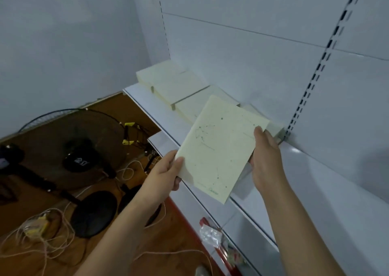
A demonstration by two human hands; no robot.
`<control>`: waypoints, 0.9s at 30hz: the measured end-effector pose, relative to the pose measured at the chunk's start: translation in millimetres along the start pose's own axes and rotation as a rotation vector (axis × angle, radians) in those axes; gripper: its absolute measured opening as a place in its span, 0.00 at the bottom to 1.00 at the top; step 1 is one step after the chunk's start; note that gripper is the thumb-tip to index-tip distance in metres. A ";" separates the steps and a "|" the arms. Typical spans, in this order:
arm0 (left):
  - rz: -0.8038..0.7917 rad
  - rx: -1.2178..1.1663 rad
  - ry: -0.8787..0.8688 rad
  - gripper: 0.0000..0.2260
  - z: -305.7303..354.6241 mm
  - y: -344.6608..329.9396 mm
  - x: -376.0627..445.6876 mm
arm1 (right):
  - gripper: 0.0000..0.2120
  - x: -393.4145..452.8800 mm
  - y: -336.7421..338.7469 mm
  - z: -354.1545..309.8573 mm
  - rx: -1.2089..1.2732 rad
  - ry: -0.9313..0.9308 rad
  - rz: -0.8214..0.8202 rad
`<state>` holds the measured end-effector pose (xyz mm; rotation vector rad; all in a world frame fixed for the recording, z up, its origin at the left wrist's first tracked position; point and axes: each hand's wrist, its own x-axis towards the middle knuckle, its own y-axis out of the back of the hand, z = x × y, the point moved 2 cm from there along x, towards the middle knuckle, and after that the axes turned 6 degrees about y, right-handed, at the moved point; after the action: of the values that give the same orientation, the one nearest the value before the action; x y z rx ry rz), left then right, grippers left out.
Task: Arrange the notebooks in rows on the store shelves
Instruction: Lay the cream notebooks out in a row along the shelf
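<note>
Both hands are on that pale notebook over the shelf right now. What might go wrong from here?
1. The notebook is held only at its edges by the left hand and right hand; it may slip toward the cluttered floor.
2. Setting it down could nudge the row of notebook stacks, which already sits unevenly.
3. The shelf looks glossy, so it might slide forward.

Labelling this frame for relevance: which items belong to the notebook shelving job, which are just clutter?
Job:
- held notebook, gripped by left hand and right hand
- row of notebooks already on the shelf

Clutter:
- black fan on the floor
- loose cords
- crumpled plastic wrapper
</note>
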<state>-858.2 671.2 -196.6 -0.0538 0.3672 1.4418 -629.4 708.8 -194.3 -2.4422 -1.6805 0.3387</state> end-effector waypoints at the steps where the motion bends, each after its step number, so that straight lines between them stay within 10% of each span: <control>1: 0.010 -0.008 0.004 0.12 6.9 9.2 18.6 | 0.24 17.8 -12.9 -1.8 -0.029 0.000 -0.011; 4: 0.077 -0.047 0.023 0.13 25.7 40.4 71.1 | 0.10 65.4 -53.4 -7.3 -0.041 0.031 -0.028; 15: 0.051 0.041 -0.023 0.18 62.6 186.1 237.7 | 0.13 198.9 -211.4 7.2 -0.041 -0.049 -0.184; 27: -0.061 1.001 -0.439 0.43 115.2 315.8 461.4 | 0.14 343.9 -359.6 21.4 -0.232 -0.049 -0.110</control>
<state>-1102.6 1185.7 -158.3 1.0298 0.6719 1.0378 -840.0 1158.6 -155.9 -2.5030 -1.9661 0.2005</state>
